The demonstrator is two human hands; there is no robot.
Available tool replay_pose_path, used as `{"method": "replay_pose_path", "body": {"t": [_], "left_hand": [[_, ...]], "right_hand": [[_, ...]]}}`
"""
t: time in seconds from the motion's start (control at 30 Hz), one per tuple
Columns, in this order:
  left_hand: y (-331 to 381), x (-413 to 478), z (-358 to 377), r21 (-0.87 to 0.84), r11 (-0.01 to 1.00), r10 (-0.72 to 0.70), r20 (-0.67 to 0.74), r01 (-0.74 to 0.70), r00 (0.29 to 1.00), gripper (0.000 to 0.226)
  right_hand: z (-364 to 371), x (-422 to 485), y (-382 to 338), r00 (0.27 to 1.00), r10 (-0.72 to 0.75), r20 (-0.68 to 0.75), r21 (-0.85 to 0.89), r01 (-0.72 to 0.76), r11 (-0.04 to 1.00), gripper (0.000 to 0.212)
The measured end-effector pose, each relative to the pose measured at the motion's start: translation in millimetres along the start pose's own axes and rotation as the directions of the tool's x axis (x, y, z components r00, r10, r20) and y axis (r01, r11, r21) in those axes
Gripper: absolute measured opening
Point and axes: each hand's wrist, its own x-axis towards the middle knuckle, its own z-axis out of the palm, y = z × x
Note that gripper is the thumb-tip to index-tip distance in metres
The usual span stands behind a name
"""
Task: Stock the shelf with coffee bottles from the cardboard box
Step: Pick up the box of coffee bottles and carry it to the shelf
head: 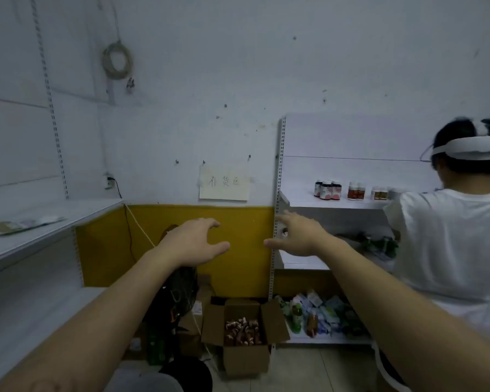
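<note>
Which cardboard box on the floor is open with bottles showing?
The open cardboard box by the yellow wall, flaps spread, brown bottles inside; the boxes left of it show none.

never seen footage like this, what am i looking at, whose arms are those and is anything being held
This is one picture from a wide-angle camera worn on a person's head, looking forward and down, so the two bare arms reaching in from the bottom belong to the wearer. The left hand and right hand are both spread open in mid-air and hold nothing. On the floor below stands an open cardboard box with small brown bottles inside. To the right, a second person in a white shirt faces a white shelf that carries a few small jars. Another shelf on the left holds some flat packets.
</note>
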Motion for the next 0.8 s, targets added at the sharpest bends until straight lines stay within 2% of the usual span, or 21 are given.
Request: {"method": "replay_pose_path", "body": {"t": [0.3, 0.43, 0.6, 0.8], "left_hand": [[-99.8, 136.3, 59.2, 0.024, 0.999, -0.025, 0.039, 0.024, 0.999, 0.069], [-144.6, 201.2, 88.1, 0.004, 1.0, -0.023, 0.118, 0.023, 0.993, 0.069], [-171.1, 264.5, 130.9, -0.034, 0.999, -0.029, 0.212, 0.037, 0.977, 0.069], [-197.8, 348.2, 217.6, -0.077, 0.993, -0.064, 0.33, 0.095, 0.942, 0.07]], "right_hand": [[91.3, 161.2, 7.3, 0.998, 0.038, 0.055, 0.032, -0.04, 0.999, 0.089], [126.1, 227.1, 15.1, 0.993, 0.091, 0.08, 0.056, -0.096, 0.994, 0.085], [163.8, 276.0, 48.0, 0.978, 0.16, 0.132, 0.072, -0.17, 0.983, 0.087], [231.5, 344.4, 111.5, 0.948, 0.217, 0.232, 0.088, -0.243, 0.966, 0.088]]}}
